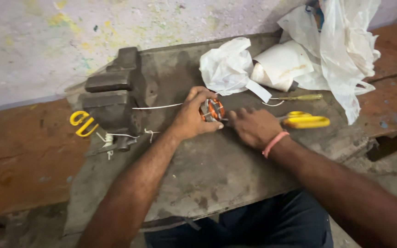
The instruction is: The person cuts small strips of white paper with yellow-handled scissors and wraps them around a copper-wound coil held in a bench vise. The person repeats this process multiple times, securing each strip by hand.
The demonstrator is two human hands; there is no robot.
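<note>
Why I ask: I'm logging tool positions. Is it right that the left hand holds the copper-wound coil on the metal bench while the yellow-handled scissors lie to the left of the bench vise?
Not quite. The head view shows the yellow-handled scissors lying right of the right hand, far from the bench vise. The left hand does hold the copper-wound coil on the metal bench.

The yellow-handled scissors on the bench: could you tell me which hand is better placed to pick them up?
Probably the right hand. It rests on the bench right beside the yellow-handled scissors, whose handles lie just past its knuckles. The left hand is wrapped around the copper-wound coil, farther away.
</note>
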